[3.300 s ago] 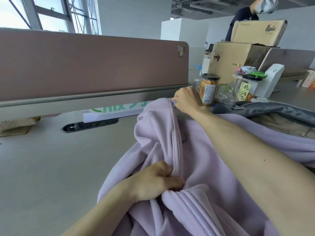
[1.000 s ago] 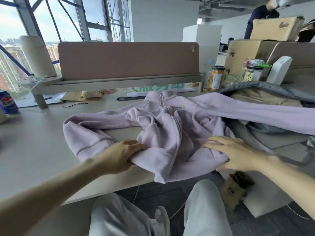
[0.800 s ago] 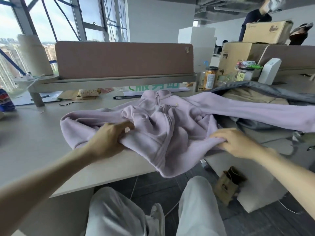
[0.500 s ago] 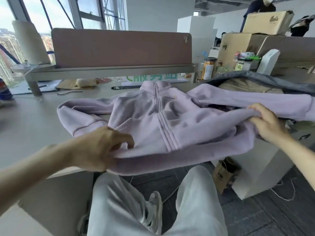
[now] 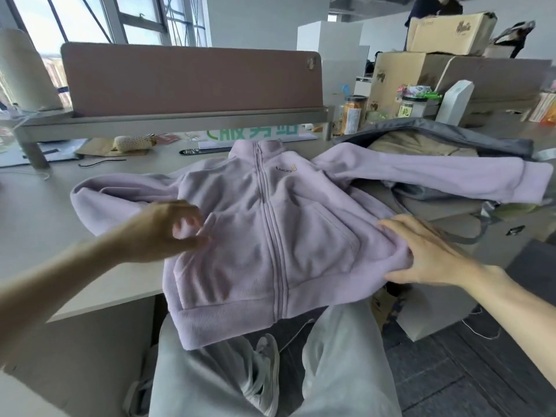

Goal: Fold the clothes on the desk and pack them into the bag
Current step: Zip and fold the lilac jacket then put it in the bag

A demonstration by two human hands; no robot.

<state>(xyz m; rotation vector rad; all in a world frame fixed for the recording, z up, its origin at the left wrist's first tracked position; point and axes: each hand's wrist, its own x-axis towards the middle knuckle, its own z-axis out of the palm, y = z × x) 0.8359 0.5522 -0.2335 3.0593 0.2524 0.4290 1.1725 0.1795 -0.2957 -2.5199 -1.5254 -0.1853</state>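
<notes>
Sitting at the counter (image 5: 36,212), you have your legs in pale grey trousers (image 5: 340,362) nearest the camera. The hem of the lilac fleece jacket (image 5: 270,236) hangs off the counter's edge just above them. The jacket lies front-up and zipped, its collar pointing away from you.

Your left hand (image 5: 168,230) is at the jacket's left side with its fingers curled. It is blurred, so you cannot tell whether it pinches the fabric or only hovers beside a small raised fold. Your right hand (image 5: 433,251) lies on the jacket's right edge with fingers stretched out straight and the thumb along the bunched fleece below them.

The left sleeve (image 5: 102,191) lies doubled on the counter. The right sleeve (image 5: 445,176) stretches across the mouth of the grey bag (image 5: 469,136), which stands open on your right with a tan garment (image 5: 415,145) inside.

Behind the collar is a white sign with green lettering (image 5: 255,135), then a brown partition (image 5: 192,76). Two jars (image 5: 355,114) and cardboard boxes (image 5: 397,73) stand beyond the bag.
</notes>
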